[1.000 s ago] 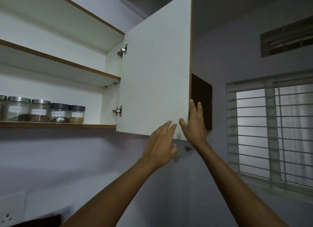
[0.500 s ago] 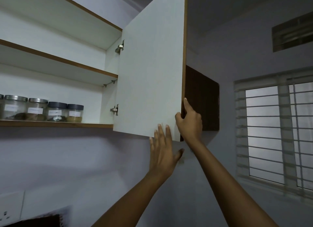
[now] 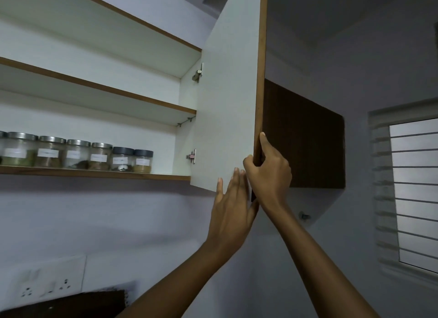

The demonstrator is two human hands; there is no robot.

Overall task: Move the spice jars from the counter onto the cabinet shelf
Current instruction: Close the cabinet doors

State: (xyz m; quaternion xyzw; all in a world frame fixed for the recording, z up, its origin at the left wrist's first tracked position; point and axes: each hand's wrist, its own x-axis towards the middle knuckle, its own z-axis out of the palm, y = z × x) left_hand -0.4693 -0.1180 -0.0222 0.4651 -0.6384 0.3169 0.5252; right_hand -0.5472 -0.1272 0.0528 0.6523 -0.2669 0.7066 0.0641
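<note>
Several labelled spice jars (image 3: 78, 154) stand in a row on the lower cabinet shelf (image 3: 94, 173), some with metal lids, two at the right with dark lids. The white cabinet door (image 3: 228, 99) stands partly swung out at the shelf's right end. My right hand (image 3: 269, 173) grips the door's free edge near its lower corner, thumb on the brown edge. My left hand (image 3: 231, 213) lies flat against the door's inner face at the bottom, fingers straight, holding nothing.
An upper shelf (image 3: 99, 86) sits above the jars. A dark brown cabinet (image 3: 303, 137) hangs right of the door. A barred window (image 3: 413, 194) is at far right. A wall socket plate (image 3: 47, 278) and a dark object (image 3: 71, 304) sit at lower left.
The door has swung further toward the cabinet. My right hand has gone from flat fingers to a grip round the door edge, and my left hand has slid up flat under it.
</note>
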